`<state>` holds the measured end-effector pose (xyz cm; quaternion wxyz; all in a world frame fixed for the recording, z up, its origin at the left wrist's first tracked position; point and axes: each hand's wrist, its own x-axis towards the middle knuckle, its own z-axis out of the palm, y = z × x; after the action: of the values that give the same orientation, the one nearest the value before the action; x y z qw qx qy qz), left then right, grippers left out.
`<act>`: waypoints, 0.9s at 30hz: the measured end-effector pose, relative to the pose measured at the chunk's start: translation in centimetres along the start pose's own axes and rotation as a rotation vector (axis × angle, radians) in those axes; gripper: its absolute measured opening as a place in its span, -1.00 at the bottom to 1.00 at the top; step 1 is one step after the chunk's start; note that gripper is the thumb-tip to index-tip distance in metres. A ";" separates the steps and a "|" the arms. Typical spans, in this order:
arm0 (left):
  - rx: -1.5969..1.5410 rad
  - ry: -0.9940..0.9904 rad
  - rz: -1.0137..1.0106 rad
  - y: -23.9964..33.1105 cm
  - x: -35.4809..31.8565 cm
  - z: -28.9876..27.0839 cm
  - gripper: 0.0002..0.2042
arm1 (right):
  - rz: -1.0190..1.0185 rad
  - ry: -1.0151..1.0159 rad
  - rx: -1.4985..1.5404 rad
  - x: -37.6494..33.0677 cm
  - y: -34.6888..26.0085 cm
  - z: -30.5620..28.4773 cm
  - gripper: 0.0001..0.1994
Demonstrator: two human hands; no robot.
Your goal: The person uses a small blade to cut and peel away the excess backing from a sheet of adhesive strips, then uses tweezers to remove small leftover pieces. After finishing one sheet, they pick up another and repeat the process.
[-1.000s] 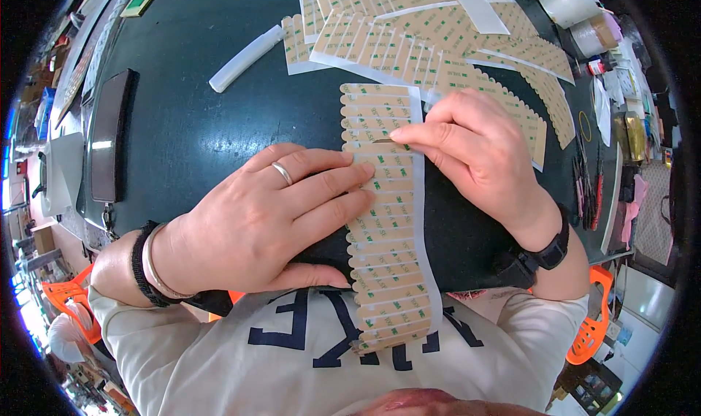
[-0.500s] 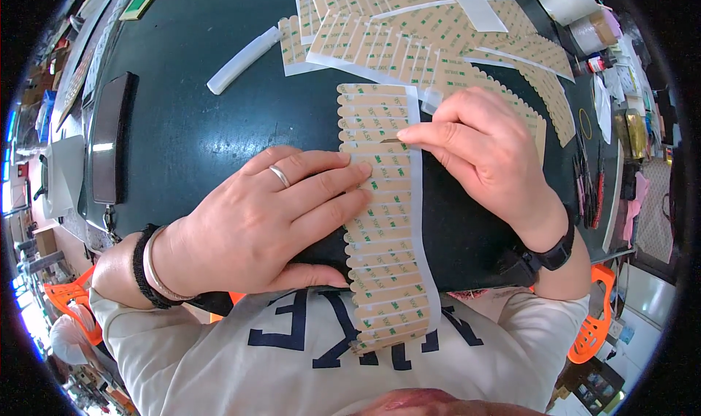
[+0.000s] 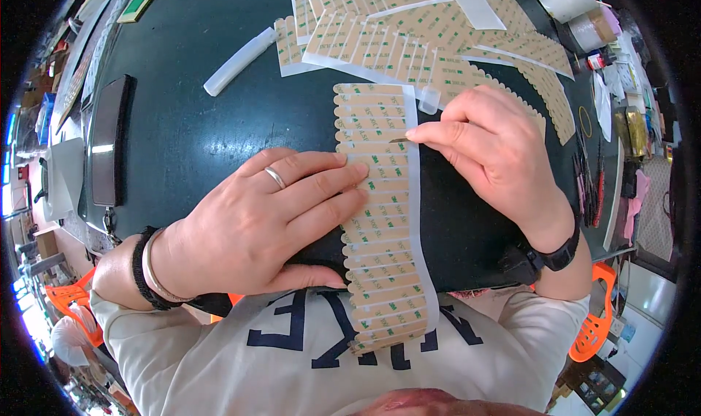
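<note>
A sheet of adhesive strips [image 3: 391,226] lies on the table [image 3: 190,135] right in front of the person, its near end reaching past the table's edge, with the left hand [image 3: 252,215] on its left side and the right hand [image 3: 496,146] at its right edge. Behind it over there spreads a pile of sheets [image 3: 409,43], a tube [image 3: 239,62] just to their left and a flat case [image 3: 113,142] farther left. Off to the right lie hand tools [image 3: 582,175].

The strip sheet [image 3: 385,233] looks papery, matt; the tabletop [image 3: 182,135] glossy.
</note>
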<state>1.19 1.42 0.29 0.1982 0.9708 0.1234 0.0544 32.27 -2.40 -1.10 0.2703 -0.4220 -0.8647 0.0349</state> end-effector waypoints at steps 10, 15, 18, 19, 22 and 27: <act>0.001 0.016 0.004 -0.1 0.0 0.0 -0.18 | -0.007 -0.016 -0.027 -0.1 0.1 -0.5 -0.75; -0.042 0.037 0.040 -0.4 0.0 0.0 -0.21 | -0.003 -0.022 0.035 0.0 0.4 -0.8 -0.75; -0.076 0.028 0.067 -0.4 -0.1 0.0 -0.23 | 0.148 0.002 0.189 -0.2 0.0 -0.3 -0.74; -0.079 0.023 0.072 -0.4 -0.1 -0.1 -0.23 | 0.147 0.000 0.189 -0.3 -0.2 0.1 -0.74; -0.089 0.014 0.075 -0.3 -0.1 -0.2 -0.24 | 0.129 -0.017 0.243 -0.3 -0.6 1.6 -0.73; -0.105 0.064 0.097 -0.4 0.0 0.2 -0.24 | 0.097 -0.021 0.236 -0.1 -0.8 1.7 -0.72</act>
<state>1.13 1.69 -0.05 0.2418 0.9617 0.0795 0.1015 30.86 -2.71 -2.33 0.3068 -0.4282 -0.8359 0.1539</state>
